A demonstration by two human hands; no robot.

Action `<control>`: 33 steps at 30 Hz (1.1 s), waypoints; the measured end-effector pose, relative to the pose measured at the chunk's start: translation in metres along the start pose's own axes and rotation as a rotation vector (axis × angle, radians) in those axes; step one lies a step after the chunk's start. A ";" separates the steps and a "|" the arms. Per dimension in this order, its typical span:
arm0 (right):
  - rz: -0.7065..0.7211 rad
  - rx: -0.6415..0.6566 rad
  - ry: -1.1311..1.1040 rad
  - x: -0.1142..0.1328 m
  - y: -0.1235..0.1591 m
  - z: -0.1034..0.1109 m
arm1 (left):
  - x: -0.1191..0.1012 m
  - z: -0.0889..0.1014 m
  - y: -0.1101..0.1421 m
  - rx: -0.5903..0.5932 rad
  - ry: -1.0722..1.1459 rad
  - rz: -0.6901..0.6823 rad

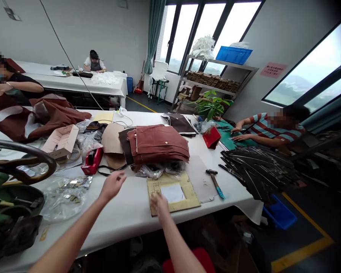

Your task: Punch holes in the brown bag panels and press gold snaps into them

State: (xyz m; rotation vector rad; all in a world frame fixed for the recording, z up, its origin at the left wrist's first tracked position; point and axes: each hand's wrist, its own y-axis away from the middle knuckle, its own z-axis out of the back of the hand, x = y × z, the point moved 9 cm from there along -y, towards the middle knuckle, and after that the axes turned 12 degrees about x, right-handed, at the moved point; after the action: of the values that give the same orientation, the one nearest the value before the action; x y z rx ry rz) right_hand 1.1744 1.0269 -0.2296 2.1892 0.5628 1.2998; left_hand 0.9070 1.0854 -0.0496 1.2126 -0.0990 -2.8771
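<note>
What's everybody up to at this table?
Someone's right hand, blurred, is at the left side of a yellowish board with a white sheet on it; whether it touches is unclear. The left hand, seemingly empty, is over the white tablecloth. Behind the board sits a brown stack; a hammer lies to its right. Others sit nearby.

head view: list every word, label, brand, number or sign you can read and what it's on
No text is legible.
Pink wall sign: rows of characters, too blurred to read.
White paper on the yellow board: no readable lettering.
Red tape dispenser: no brand or number can be made out.
</note>
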 end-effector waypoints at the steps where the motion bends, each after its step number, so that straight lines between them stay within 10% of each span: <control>1: -0.070 0.014 0.037 -0.042 0.019 0.010 | 0.039 -0.020 0.048 0.023 0.013 0.050; 7: -0.389 0.071 0.284 -0.208 0.112 0.045 | 0.264 -0.121 0.323 0.271 0.293 0.618; 12: -0.405 0.185 0.488 -0.282 0.123 0.018 | 0.310 -0.129 0.463 0.363 0.360 0.702; 16: -0.427 0.371 0.611 -0.398 0.115 -0.070 | 0.388 -0.107 0.549 0.214 0.482 0.820; 24: -0.654 0.774 0.658 -0.731 0.160 -0.287 | 0.549 -0.093 0.710 -0.098 0.789 0.911; 29: -0.500 0.727 0.685 -0.862 0.070 -0.384 | 0.667 -0.109 0.764 -0.303 0.947 0.957; 33: -0.249 0.621 0.772 -0.897 -0.037 -0.420 | 0.756 -0.125 0.760 -0.405 1.038 0.933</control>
State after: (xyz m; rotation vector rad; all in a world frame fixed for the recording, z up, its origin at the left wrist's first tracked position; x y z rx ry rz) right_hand 0.3938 0.6208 -0.6851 1.8652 1.6614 2.0028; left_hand 0.4622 0.2893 -0.6273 1.7321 -0.0346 -1.2320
